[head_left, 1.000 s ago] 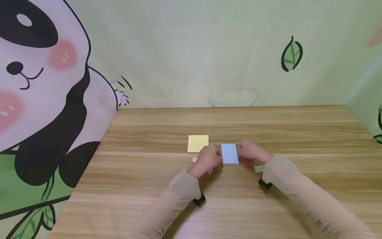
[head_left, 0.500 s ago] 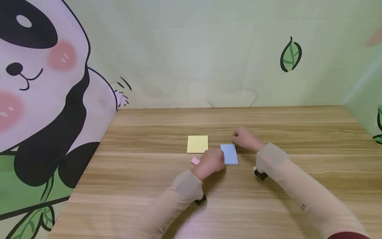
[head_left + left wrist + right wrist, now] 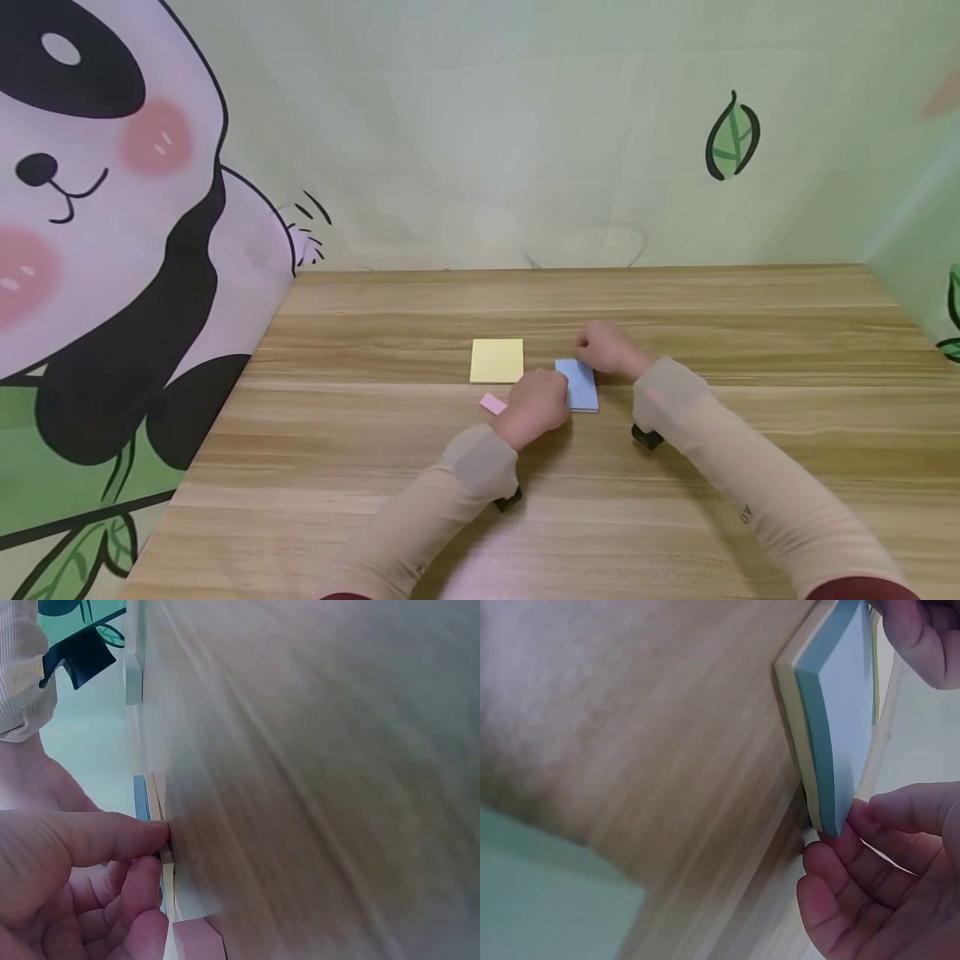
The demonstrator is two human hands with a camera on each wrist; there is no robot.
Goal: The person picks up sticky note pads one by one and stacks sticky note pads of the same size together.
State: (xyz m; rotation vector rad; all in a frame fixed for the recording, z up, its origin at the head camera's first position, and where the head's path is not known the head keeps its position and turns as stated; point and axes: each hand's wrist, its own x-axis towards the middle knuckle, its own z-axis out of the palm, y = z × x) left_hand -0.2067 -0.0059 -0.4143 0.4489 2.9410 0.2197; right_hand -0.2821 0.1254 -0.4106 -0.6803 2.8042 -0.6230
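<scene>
Your left hand has its grip pinched on the edge of the blue pad, at the pad's eight o'clock in the head view; your right hand pinches the same pad at its one o'clock corner; the right wrist view shows you a yellowish layer against the blue pad's underside; the pink pad lies just beside your left hand, a little below nine o'clock; the yellow pad lies between nine and ten; a green pad shows toward eight in the right wrist view; the wooden table carries them.
</scene>
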